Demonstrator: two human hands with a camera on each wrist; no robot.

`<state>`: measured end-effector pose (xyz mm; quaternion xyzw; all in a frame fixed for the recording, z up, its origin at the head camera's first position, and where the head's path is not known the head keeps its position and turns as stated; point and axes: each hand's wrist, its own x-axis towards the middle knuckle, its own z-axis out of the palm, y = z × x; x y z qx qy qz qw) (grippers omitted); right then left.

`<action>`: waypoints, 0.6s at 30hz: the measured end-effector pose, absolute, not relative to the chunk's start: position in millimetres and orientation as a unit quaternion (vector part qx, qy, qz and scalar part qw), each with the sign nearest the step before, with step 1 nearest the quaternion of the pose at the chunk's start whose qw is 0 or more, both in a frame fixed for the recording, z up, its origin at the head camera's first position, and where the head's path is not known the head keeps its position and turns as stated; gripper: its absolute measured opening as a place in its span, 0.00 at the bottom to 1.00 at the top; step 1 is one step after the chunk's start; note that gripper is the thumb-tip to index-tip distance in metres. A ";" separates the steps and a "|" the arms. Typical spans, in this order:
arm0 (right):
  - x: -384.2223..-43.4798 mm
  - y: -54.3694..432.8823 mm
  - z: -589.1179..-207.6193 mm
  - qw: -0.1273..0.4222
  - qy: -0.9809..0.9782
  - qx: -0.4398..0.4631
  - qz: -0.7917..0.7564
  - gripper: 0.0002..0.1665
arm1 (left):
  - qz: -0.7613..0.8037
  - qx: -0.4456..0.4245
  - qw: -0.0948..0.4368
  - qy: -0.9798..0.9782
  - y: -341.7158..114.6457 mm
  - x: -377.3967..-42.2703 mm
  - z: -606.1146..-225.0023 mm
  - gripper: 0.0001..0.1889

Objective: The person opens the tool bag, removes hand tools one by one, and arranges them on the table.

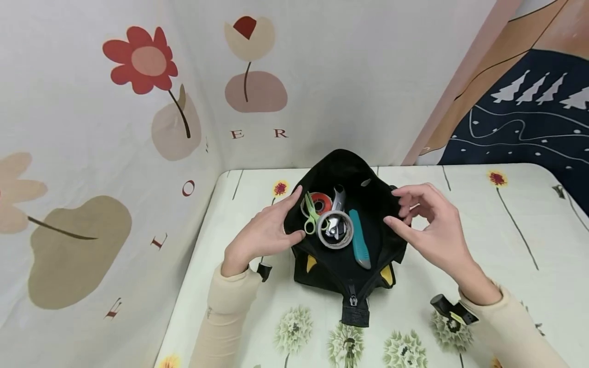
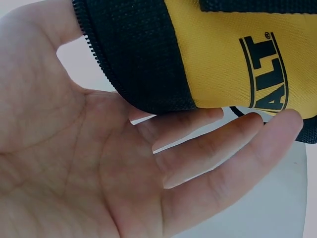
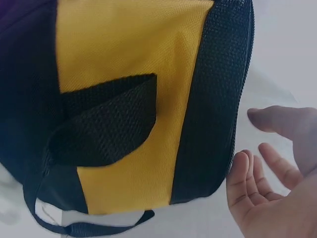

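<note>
The gaping black-and-yellow bag (image 1: 326, 273) sits on the tabletop (image 1: 478, 245) between the left hand (image 1: 264, 232), its grip released against the left side, and the likewise ungrasping right hand (image 1: 434, 225) beside the right edge.

Bag (image 1: 322, 270), black fabric with yellow panels at both ends; dark "ALT" lettering on the left panel, black webbing loop on the right. Zip undone, mouth gaping upward; zip pull (image 1: 353, 299) at the near end. Upright on the counter (image 1: 488, 240).

Contents, left to right:
- Light-green scissors (image 1: 311, 208), handles nearest, over the red-cored tape roll.
- Tape roll, red core (image 1: 326, 200), partly covered.
- Grey tape roll (image 1: 335, 245), a metal piece (image 1: 339, 231) showing within its ring.
- Silver tool (image 1: 339, 197), type unclear, just beyond that ring.
- Teal cutter (image 1: 360, 243), lying lengthwise, beside the grey roll.
</note>
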<state>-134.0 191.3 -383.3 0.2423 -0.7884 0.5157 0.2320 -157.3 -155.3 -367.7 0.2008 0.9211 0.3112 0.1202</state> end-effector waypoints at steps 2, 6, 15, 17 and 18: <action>-138.4 187.3 -380.9 0.232 -0.776 0.262 0.525 0.39 | 0.311 0.198 0.123 0.922 -155.8 -157.2 -367.9 0.50; -144.8 178.9 -375.6 0.229 -0.769 0.289 0.522 0.42 | 0.308 0.198 0.125 0.922 -157.0 -156.9 -367.7 0.50; -162.8 154.8 -375.3 0.177 -0.770 0.366 0.492 0.45 | 0.304 0.199 0.129 0.923 -156.1 -156.1 -365.3 0.50; -166.0 150.6 -378.5 0.172 -0.778 0.383 0.468 0.46 | 0.302 0.200 0.129 0.923 -156.0 -155.9 -365.3 0.50; -167.2 149.0 -380.0 0.171 -0.782 0.389 0.455 0.47 | 0.300 0.202 0.128 0.923 -155.8 -156.0 -365.3 0.50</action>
